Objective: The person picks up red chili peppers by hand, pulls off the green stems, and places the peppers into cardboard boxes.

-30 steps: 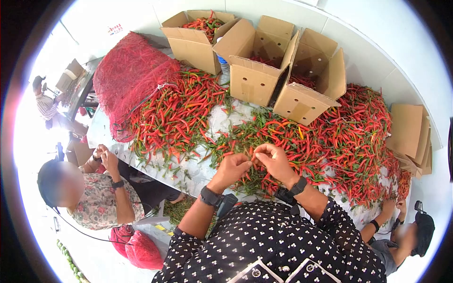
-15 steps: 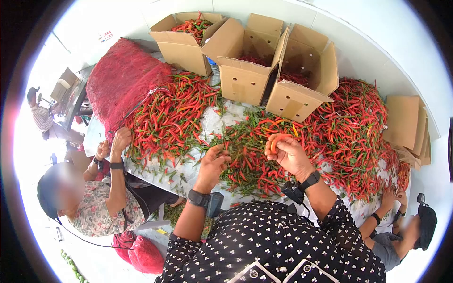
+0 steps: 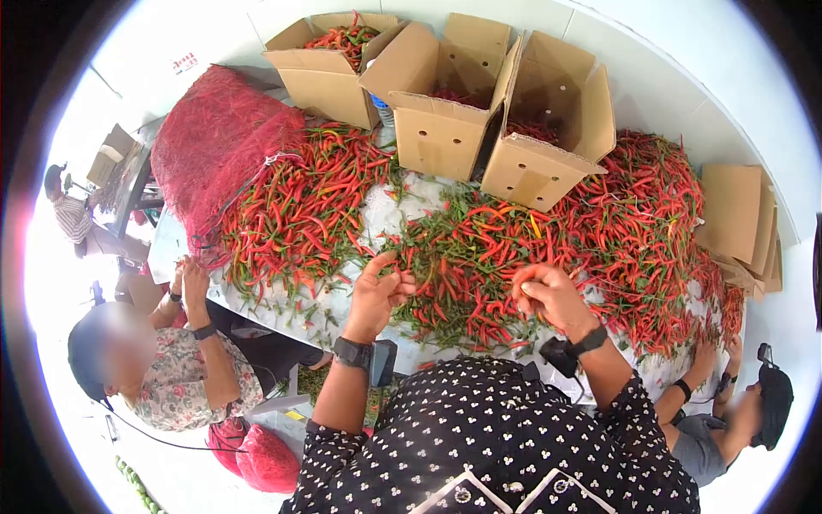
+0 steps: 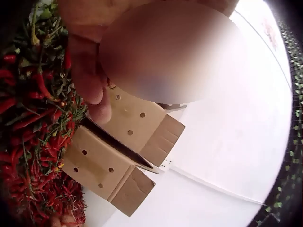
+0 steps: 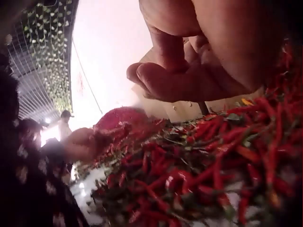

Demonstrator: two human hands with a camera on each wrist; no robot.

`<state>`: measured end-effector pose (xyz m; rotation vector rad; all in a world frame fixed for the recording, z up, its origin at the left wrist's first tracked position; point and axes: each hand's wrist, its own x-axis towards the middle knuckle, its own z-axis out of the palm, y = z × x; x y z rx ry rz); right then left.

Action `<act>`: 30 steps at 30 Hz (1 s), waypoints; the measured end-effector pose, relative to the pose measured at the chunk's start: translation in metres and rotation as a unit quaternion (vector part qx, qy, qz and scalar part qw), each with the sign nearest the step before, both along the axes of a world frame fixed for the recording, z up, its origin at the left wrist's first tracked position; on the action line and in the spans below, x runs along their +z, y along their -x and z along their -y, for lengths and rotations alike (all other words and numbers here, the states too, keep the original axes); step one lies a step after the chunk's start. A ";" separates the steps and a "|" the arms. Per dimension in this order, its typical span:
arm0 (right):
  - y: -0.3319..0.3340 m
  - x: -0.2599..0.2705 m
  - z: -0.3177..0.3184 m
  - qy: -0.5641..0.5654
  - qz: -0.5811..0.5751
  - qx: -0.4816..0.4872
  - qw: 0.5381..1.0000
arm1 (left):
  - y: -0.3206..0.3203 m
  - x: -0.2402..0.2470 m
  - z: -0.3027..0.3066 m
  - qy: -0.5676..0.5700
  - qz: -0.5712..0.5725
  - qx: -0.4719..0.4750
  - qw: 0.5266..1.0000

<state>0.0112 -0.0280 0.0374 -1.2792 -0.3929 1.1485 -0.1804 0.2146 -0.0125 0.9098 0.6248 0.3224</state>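
Note:
In the head view my left hand hovers over the near edge of the chili pile, its fingers loosely bent and nothing held. My right hand is farther right, fingers curled with thumb tip against them. A bit of red chili shows along those curled fingers; in the right wrist view the fingers hide most of the grip. Below both hands spreads a heap of red chilies mixed with green stems and leaves.
Along the wall stand open cardboard boxes with chilies inside. A red mesh sack lies at the left beside more chilies. One person works at the left, another at the right. Folded cardboard leans at the far right.
My hands were together at first, then parted. The right hand showed red chilies half a second ago and has since moved right and down. The left hand has shifted left.

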 end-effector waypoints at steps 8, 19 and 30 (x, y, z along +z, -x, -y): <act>0.021 -0.026 0.138 0.305 0.078 0.152 0.937 | 0.009 -0.006 -0.012 -0.064 -0.057 -0.023 0.996; 0.089 -0.070 0.254 0.382 0.199 0.209 0.878 | -0.019 -0.011 0.012 -0.597 -0.126 -0.129 0.782; 0.048 -0.052 0.168 0.340 0.335 0.109 0.872 | -0.026 0.000 0.014 -0.326 -0.057 -0.157 0.930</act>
